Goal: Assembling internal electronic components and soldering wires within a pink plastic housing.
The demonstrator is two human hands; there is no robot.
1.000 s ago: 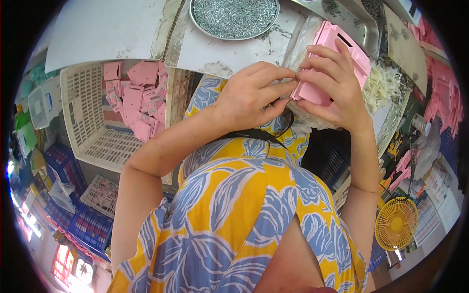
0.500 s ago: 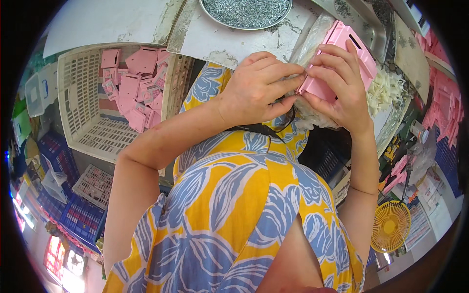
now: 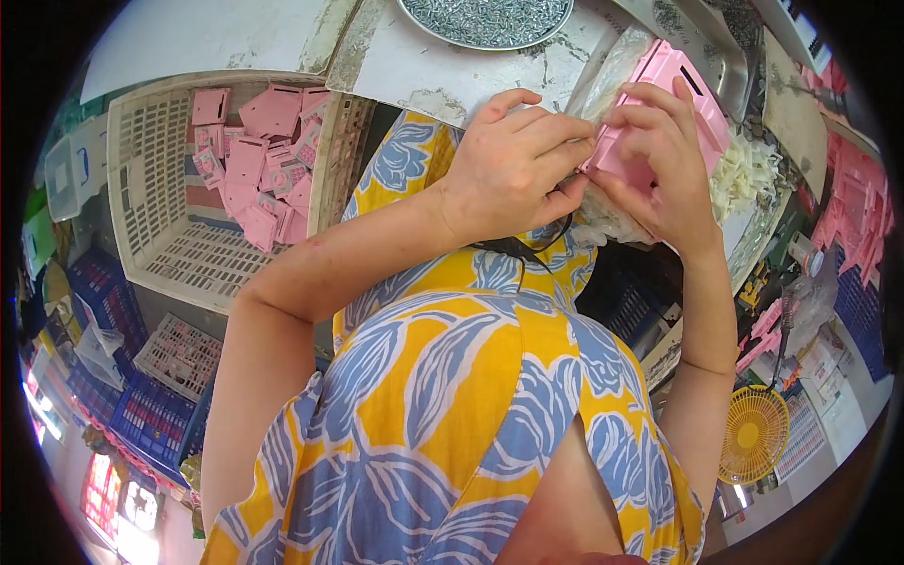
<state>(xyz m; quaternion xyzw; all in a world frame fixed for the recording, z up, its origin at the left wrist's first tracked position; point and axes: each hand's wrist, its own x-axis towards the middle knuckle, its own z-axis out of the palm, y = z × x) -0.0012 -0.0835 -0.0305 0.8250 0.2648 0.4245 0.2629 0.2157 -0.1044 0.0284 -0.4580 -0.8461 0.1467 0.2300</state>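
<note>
- Since the earlier frames your view has shifted: round tray (image 3: 487, 46) sits nearer the top rim, and the pink case (image 3: 703, 109), your left hand (image 3: 513, 169) and your right hand (image 3: 670, 179) a bit further right. Both hands are still at the case.
- Far left, low: blue crates (image 3: 155, 414).
- Next, beside the table (image 3: 414, 66): white slatted crate (image 3: 155, 184), with loose pink parts (image 3: 247, 165) heaped in it.
- Round tray stands on the table, full of small metal screws (image 3: 490, 17).
- Your left hand: fingertips gathered at the case's near-left corner. Can't tell if they pinch it or a small part.
- Pink case: tilted at the table's edge, clear plastic (image 3: 617, 71) along its left side.
- Your right hand: grasping the case, fingers spread over its upper face, thumb on the near edge.
- Just past the case: metal tray (image 3: 723, 58) above, pile of white parts (image 3: 744, 179) to its right.
- Lower right: yellow round fan (image 3: 753, 433).
- Far right: more pink pieces (image 3: 852, 202), stacked.
</note>
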